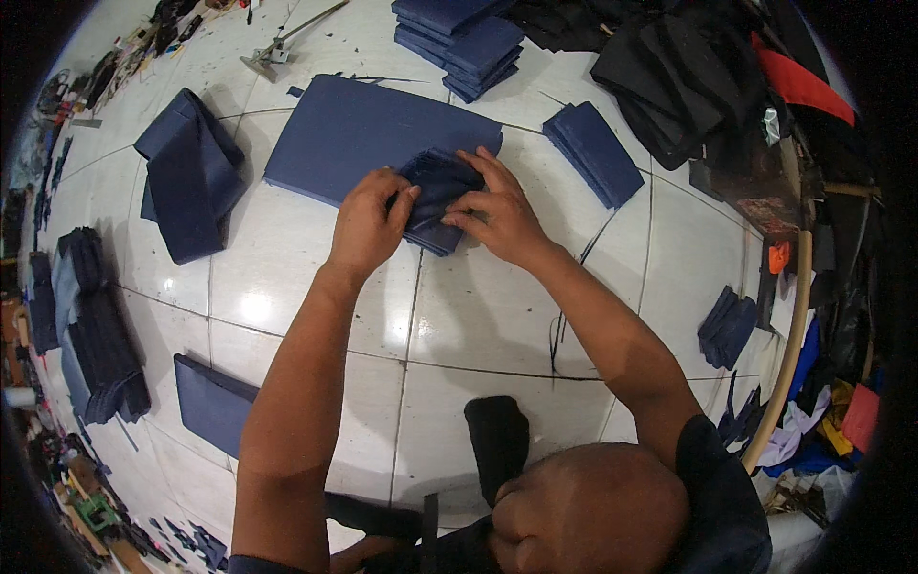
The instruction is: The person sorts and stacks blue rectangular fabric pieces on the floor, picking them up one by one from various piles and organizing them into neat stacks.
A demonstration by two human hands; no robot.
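Note:
Between my hands is a small stack of dark blue fabric pieces (436,196), tilted, with its layered edges showing. My left hand (371,218) pinches its left side with thumb and fingers. The right side is gripped by my right hand (499,212), whose fingers bend over the top corner and front face. Under and behind the small stack, a large flat blue fabric stack (368,134) lies on the white tiled floor (287,297). The small stack covers the large one's near right corner.
Blue fabric piles stand at the top (469,43) and right (595,153). A folded blue strip (191,177) lies left, a flat blue piece (215,402) nearer. Dark bundles (103,335) sit far left; black cloth (669,86) is heaped at upper right. A metal tool (273,55) lies far off.

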